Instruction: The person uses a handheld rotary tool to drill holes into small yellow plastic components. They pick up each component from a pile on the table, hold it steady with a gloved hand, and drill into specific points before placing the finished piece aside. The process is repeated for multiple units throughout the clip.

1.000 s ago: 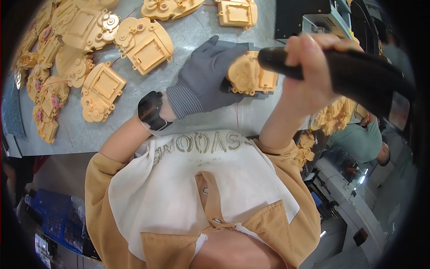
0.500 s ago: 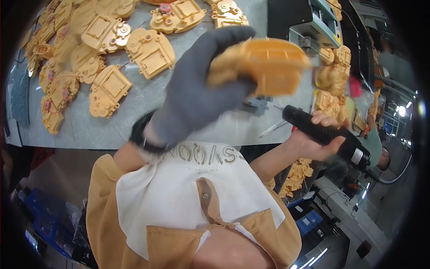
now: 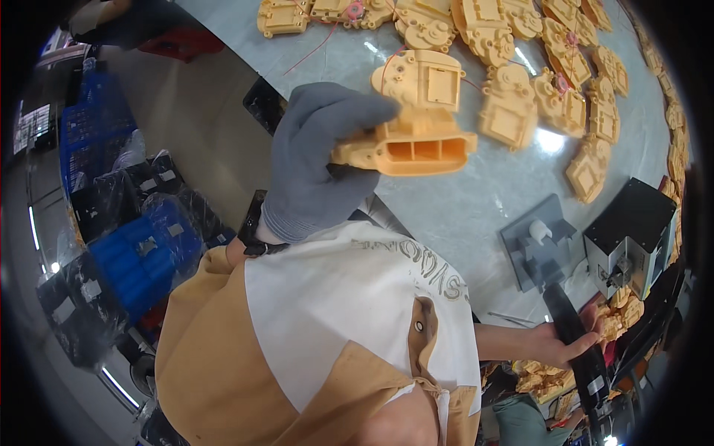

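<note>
while the gloved left hand [image 3: 311, 149] is bent nearly closed around one end of a yellow plastic housing [image 3: 425, 154], that housing is held up over the grey table [image 3: 454, 230] near its edge, with its hollow, split-up side facing the person. the bare right hand [image 3: 565, 344] is curled around a black power screwdriver [image 3: 569, 318], whose front end is near a grey fixture [image 3: 520, 247] on the table. more yellow housings [image 3: 510, 108] lie spread farther away, and a black-topped box [image 3: 632, 214] sits near the fixture.
</note>
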A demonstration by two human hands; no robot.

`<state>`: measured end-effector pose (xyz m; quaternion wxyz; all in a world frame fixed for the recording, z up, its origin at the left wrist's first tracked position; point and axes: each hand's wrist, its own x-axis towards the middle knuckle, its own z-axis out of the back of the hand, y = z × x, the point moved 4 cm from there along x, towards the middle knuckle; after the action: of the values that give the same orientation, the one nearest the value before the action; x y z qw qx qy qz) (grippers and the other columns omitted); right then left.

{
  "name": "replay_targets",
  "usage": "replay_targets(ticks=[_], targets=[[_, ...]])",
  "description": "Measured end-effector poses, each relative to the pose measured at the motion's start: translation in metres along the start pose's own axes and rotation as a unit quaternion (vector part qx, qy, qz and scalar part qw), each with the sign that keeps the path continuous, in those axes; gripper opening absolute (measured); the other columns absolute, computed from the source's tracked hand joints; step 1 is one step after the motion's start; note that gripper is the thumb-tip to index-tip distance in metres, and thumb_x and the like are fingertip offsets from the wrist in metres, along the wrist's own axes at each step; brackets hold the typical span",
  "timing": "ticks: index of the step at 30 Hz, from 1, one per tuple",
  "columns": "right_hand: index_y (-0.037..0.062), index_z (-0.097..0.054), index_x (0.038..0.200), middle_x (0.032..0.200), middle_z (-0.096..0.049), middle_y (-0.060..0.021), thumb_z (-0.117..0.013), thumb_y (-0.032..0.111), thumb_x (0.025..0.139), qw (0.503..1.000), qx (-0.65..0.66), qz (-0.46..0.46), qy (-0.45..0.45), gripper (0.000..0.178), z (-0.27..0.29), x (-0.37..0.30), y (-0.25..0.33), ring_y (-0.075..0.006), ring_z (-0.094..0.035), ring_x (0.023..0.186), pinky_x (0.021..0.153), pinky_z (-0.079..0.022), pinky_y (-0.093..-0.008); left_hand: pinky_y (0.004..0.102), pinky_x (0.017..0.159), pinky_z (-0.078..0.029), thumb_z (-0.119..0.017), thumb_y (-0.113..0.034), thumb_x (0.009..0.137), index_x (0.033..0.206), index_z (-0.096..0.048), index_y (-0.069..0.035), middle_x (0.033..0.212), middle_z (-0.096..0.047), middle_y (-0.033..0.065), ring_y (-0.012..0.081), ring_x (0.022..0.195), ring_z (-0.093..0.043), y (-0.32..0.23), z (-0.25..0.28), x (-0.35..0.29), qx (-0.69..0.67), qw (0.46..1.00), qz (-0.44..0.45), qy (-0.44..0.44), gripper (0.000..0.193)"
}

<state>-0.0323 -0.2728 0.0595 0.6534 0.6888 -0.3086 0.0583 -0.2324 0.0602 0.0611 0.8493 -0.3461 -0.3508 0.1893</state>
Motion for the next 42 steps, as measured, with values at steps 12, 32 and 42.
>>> replay_targets(ticks=[12, 32, 42], targets=[[0.0012, -0.046, 0.081, 0.068, -0.047, -0.0077, -0.052, 0.027, 0.083, 0.984, 0.077, 0.02, 0.159, 0.026, 0.006, 0.005, -0.01, -0.0199, -0.05, 0.061, 0.073, -0.042, -0.0393, 0.0356, 0.084, -0.046, -0.057, -0.014, 0.08, 0.12, -0.04, 0.005, 0.109, -0.053, 0.0174, 0.0274, 0.095, -0.056, 0.156, 0.103, -0.105, -0.452, 0.726, 0.405, -0.322, 0.047], [0.0109, -0.048, 0.106, 0.068, -0.046, -0.0027, -0.049, 0.017, 0.085, 0.985, 0.15, 0.0, 0.081, 0.022, 0.021, -0.001, 0.008, -0.0159, -0.044, 0.06, 0.065, -0.039, -0.0328, 0.039, 0.088, -0.041, -0.067, -0.012, 0.057, 0.126, -0.042, -0.016, 0.118, -0.045, 0.0146, 0.0336, 0.104, -0.047, 0.049, -0.093, 0.047, 0.229, 0.948, 0.009, 0.223, 0.073], [0.0131, -0.041, 0.117, 0.067, -0.043, -0.0022, -0.047, 0.022, 0.087, 0.988, 0.128, 0.0, -0.084, 0.031, 0.097, 0.004, 0.02, -0.0137, -0.042, 0.053, 0.062, -0.041, -0.0354, 0.0416, 0.086, -0.039, -0.072, -0.02, 0.056, 0.118, -0.049, -0.018, 0.111, -0.045, 0.0096, 0.0295, 0.1, -0.046, -0.128, -0.235, 0.025, -0.059, 0.843, -0.295, 0.446, 0.066]])
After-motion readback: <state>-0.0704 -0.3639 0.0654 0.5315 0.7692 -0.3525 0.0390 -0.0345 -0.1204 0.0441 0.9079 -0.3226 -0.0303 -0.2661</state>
